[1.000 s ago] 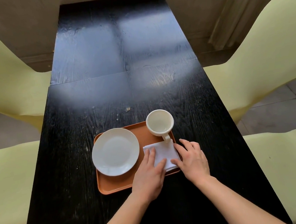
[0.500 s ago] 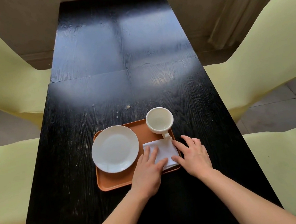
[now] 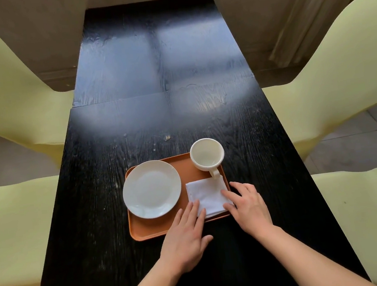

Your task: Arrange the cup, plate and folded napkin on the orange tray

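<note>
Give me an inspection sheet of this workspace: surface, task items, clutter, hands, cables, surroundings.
Surface: black wooden table, glossy, with a small crumb beyond the tray.
Job's things: orange tray holds the white plate on its left, the empty cup at its far right corner, handle towards the person, and the folded napkin at its near right.
Clutter: nothing seen apart from the crumb.
Hands: left hand and right hand lie flat, fingertips on the napkin's near edge, gripping nothing.
Cables: nothing seen.
Surroundings: pale yellow chairs on both sides, curtain far right.
</note>
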`<act>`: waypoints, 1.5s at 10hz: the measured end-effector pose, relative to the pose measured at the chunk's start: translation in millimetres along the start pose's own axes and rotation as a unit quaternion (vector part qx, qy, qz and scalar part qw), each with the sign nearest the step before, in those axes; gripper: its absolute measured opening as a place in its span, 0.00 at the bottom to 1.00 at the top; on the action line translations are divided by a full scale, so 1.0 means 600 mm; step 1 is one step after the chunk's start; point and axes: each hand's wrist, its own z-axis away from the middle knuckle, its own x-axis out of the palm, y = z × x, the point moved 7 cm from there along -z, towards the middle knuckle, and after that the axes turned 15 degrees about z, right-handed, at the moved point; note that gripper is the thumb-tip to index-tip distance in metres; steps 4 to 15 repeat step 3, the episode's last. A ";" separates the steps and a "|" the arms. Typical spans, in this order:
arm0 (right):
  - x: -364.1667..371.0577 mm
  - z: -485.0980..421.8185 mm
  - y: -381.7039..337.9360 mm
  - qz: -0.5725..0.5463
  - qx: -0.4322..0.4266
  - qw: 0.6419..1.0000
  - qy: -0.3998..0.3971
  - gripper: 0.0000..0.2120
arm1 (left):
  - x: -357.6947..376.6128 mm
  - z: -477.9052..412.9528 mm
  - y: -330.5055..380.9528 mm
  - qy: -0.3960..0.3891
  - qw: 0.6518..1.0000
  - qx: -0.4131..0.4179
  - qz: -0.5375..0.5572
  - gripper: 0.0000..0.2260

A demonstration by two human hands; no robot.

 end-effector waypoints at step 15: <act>-0.056 0.013 -0.004 -0.094 0.024 0.994 0.050 0.22 | -0.072 0.036 -0.008 0.119 0.992 -0.033 0.041 0.25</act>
